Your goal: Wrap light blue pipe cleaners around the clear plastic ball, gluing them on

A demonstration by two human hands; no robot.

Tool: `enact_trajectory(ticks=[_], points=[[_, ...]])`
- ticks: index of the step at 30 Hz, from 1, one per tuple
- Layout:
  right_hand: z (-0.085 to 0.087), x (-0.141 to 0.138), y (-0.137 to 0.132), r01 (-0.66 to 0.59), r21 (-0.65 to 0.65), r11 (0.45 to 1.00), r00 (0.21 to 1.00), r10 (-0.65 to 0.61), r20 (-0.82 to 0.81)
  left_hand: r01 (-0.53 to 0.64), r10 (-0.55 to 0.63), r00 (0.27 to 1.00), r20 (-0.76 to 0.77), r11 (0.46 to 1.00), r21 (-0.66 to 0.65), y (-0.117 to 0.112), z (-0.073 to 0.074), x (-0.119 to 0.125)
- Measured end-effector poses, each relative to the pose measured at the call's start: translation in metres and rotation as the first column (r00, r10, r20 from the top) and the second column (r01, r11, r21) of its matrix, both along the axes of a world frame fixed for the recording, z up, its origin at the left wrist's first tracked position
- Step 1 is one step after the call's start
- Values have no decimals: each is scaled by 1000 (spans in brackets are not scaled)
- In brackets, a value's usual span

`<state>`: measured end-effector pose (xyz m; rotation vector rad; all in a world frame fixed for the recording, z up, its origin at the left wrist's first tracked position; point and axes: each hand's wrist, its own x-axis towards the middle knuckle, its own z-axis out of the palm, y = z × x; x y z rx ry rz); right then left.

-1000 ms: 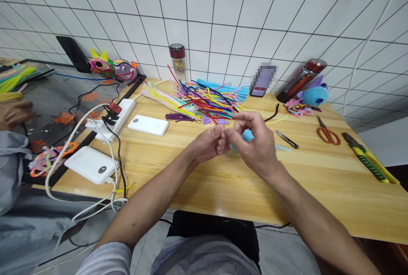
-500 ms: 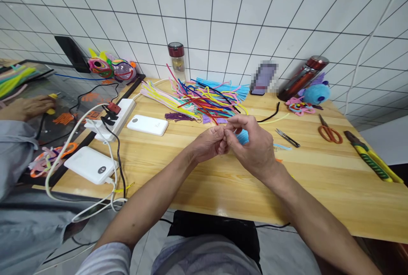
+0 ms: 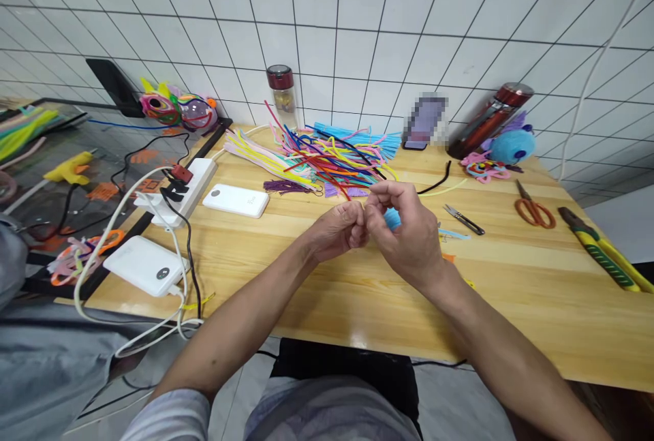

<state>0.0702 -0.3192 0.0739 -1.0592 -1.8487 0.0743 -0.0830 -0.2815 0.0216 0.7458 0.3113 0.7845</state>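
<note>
"So, how's the grip?"

"Left hand (image 3: 334,231) and right hand (image 3: 406,240): curled fingertips close together, this side of the multicoloured heap of fuzzy pipe cleaners (image 3: 337,160); can't tell what they clamp."

"Advice?"

"Brace the left; move the right gently."

Bright, even indoor light, source out of frame. Small glare spot on front edge of counter (image 3: 327,308), lower centre; soft shadows below arms. Lower right corner dim. Wide-angle stretch: wall tile (image 3: 317,5) lines fan out toward upper corners. Pixelated block over phone (image 3: 415,146). Left hand (image 3: 334,231), right hand (image 3: 406,240) fairly sharp; fingertip detail too small.
</note>
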Motion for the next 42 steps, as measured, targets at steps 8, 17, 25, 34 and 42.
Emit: enact_trajectory(ticks=[8, 17, 25, 34, 42], points=[[2, -4, -3, 35, 60, 998, 996, -40, 85, -25, 24, 998, -57, 1000, -15, -1, 1, 1], [-4, 0, -3, 81, 67, 995, 993, -86, 77, -26, 24, 999, -49, 999, -23, -1, -1, 3], [-3, 2, -8, 22, 128, 991, 995, -34, 91, -52, 47, 996, -72, 996, -74, -2, 1, 2], [2, 3, -7, 18, 55, 998, 997, -22, 72, -31, 39, 994, -106, 997, 76, -4, 2, 3], [-3, 72, -7, 163, -137, 977, 975, -181, -131, -389, 382, 907, -177, 921, -6, 12, 0, -1]])
